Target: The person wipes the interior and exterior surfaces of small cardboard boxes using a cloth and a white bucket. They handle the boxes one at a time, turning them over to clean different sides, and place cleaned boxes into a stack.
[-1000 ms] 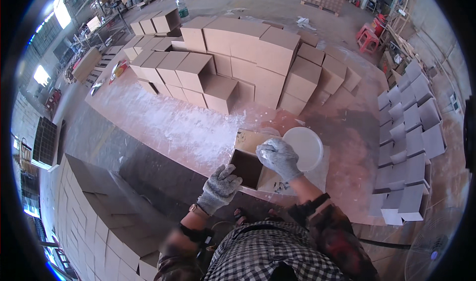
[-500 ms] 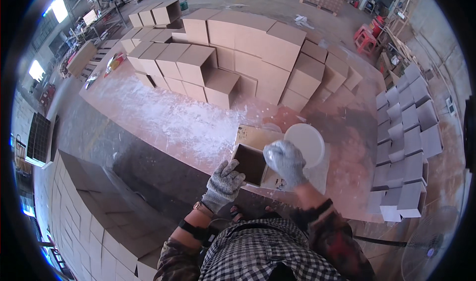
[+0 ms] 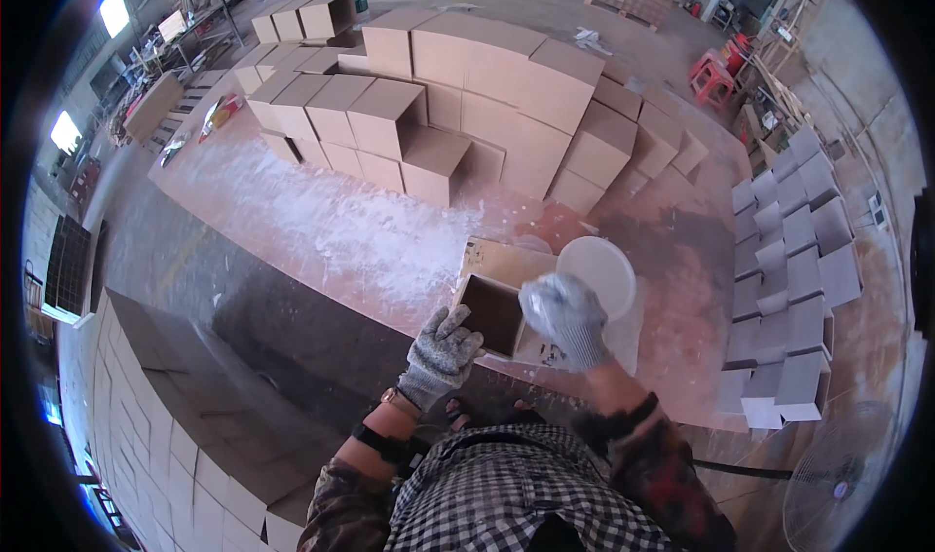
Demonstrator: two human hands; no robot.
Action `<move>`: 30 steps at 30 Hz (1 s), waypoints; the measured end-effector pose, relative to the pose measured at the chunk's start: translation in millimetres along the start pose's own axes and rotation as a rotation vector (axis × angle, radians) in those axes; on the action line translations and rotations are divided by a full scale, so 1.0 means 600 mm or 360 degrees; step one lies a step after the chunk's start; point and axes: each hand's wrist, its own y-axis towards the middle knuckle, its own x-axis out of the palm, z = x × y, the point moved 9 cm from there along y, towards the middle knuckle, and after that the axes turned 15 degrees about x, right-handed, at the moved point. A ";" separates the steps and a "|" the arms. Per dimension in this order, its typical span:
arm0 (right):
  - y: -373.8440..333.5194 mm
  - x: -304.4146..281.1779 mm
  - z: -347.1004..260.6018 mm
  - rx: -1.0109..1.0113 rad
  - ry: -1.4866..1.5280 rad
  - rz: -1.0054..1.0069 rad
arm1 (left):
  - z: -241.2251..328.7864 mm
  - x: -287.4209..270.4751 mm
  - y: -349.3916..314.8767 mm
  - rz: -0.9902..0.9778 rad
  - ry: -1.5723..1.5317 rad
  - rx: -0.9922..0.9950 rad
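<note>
A small open cardboard box (image 3: 494, 316) stands at the middle, its dark inside facing up. My left hand (image 3: 440, 352), in a grey knit glove, grips the box along its left wall and near corner. At the right wall is my right hand (image 3: 568, 316), also gloved, with its fingers curled closed; what they hold, if anything, is hidden. Under and behind the box lies a stained tan board (image 3: 497, 260). Just beyond my right hand sits a white round tub or lid (image 3: 612, 260), partly covered by the hand.
Stacked brown cardboard boxes (image 3: 487, 75) fill the far side of the pink, white-smeared work surface (image 3: 331, 221). Rows of greyish open boxes (image 3: 804, 269) stand at the right, near a fan (image 3: 840, 484). More boxes (image 3: 161, 425) are piled at lower left. Red stools (image 3: 713, 79) stand far right.
The box has tilted or shifted slightly, its far edge a little higher in the picture. My right hand has moved slightly along the right wall; the whole view has shifted a little.
</note>
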 end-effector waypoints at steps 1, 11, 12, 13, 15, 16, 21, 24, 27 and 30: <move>0.009 -0.013 -0.061 -0.0589 -0.0617 0.0343 | 0.002 0.001 0.004 0.0005 -0.0010 0.0018; -0.156 0.071 0.005 -0.0184 -0.0552 -0.0333 | 0.006 0.004 -0.002 0.0048 0.0113 0.0062; -0.168 0.072 0.024 -0.0291 -0.0335 -0.0510 | 0.010 0.000 -0.004 0.0125 0.0185 0.0091; -0.166 0.063 0.073 0.0059 0.0054 -0.0615 | 0.014 0.004 0.000 0.0134 0.0179 0.0101; -0.163 0.013 0.116 0.0243 0.0231 -0.0303 | 0.025 0.008 0.019 0.0104 0.0340 0.0157; -0.159 -0.006 0.099 0.0151 0.0119 -0.0141 | 0.030 0.009 0.027 0.0110 0.0354 0.0172; -0.131 -0.061 0.073 0.0447 0.0378 0.0247 | 0.035 0.067 0.097 -0.0087 0.0339 -0.0037; -0.116 -0.076 0.103 0.0277 0.0381 0.0394 | 0.036 0.098 0.107 -0.0269 0.0189 -0.0292; -0.093 -0.120 0.150 0.0213 0.0304 0.0508 | 0.048 0.037 0.101 -0.0153 0.0055 -0.0288; -0.076 -0.115 0.078 -0.0136 -0.0263 0.0617 | 0.053 -0.038 0.062 0.0018 0.0318 0.0069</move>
